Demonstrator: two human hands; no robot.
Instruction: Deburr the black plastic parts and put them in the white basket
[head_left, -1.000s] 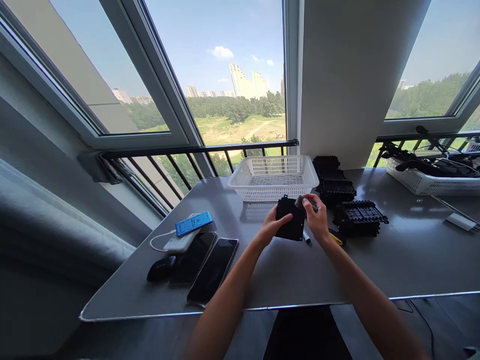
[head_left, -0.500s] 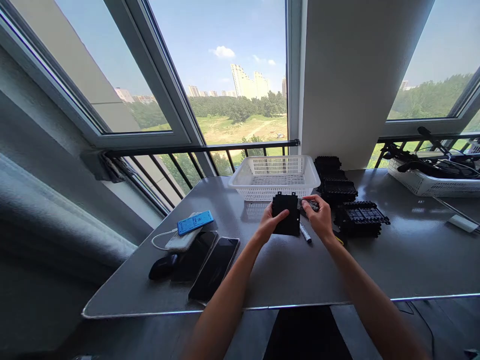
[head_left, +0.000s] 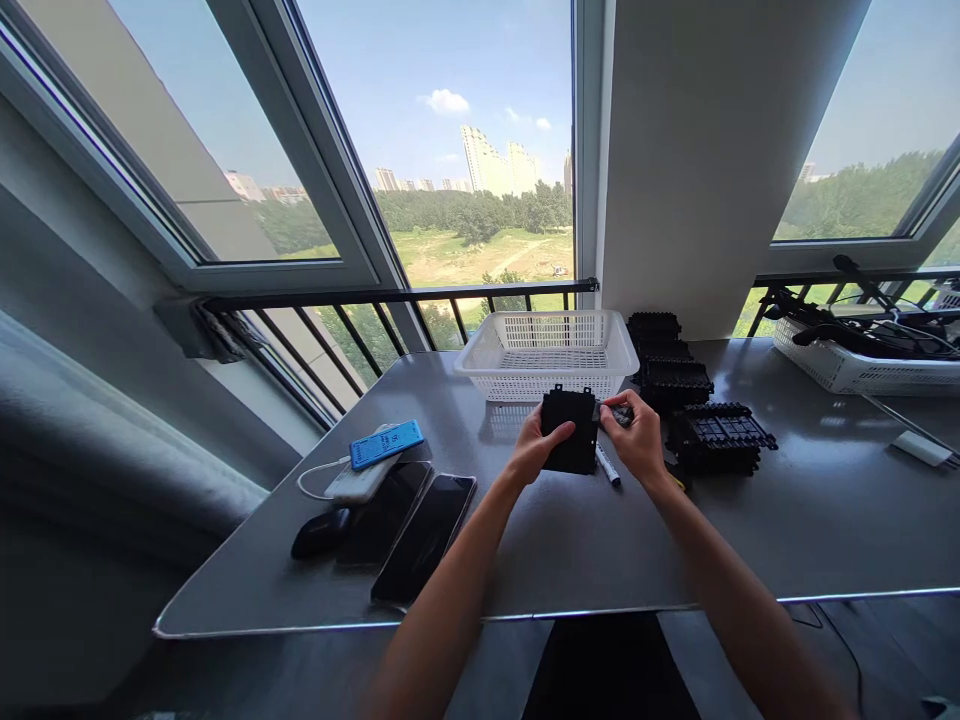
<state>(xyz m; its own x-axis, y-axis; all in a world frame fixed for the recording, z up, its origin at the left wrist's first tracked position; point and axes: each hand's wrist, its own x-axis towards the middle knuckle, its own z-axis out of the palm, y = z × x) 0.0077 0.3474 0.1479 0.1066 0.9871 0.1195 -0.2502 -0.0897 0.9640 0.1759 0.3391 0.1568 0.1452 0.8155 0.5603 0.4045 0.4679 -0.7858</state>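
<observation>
Head view: the left hand (head_left: 534, 448) grips a flat, squarish black plate (head_left: 568, 445) over the smooth grey table (head_left: 577, 560); the right hand (head_left: 636, 436) pinches a dark piece (head_left: 622, 412) at its right edge. Beyond stands a white, lattice-walled basket (head_left: 517, 385).

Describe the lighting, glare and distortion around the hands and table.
Head view: daylight through the window backlights the scene, leaving the black plate in the left hand nearly featureless; head view: sheen on the tabletop near the central white basket; head view: window frames lean, likely wide-angle distortion, and the dark piece in the right hand is too dim to identify.
</observation>
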